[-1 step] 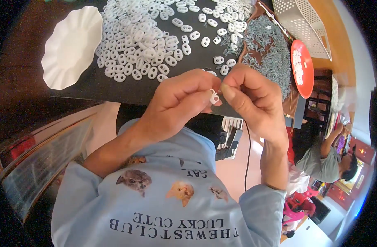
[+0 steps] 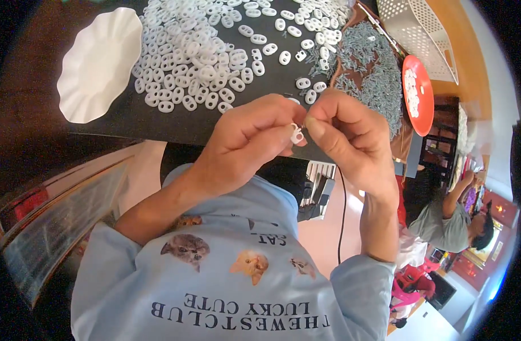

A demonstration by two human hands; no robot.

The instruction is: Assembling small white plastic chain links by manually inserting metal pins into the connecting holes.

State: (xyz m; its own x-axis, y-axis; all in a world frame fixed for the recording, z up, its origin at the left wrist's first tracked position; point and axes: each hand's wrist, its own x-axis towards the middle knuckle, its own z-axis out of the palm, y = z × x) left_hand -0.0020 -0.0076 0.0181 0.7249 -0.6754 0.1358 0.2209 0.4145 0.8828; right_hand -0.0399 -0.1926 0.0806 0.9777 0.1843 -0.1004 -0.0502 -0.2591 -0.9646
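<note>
Just over the near edge of the black table, my left hand (image 2: 252, 133) pinches a small white plastic piece (image 2: 297, 134) between thumb and finger. Beside it, my right hand (image 2: 348, 133) has thumb and forefinger pressed together, close to the white piece. Whatever lies between those right fingertips is too small to make out. Past my hands, a large heap of white oval two-holed plastic pieces (image 2: 192, 62) covers the table's far middle. To the right of the heap lies a pile of small grey-green spring-like parts (image 2: 371, 85) on brown cloth.
A white wavy-edged dish (image 2: 98, 65) rests at the left. At the right stand a red plate (image 2: 425, 116) with small white parts and a white perforated basket (image 2: 414, 34). A black cable (image 2: 342, 221) hangs below my right hand. Another person (image 2: 456, 221) is further right.
</note>
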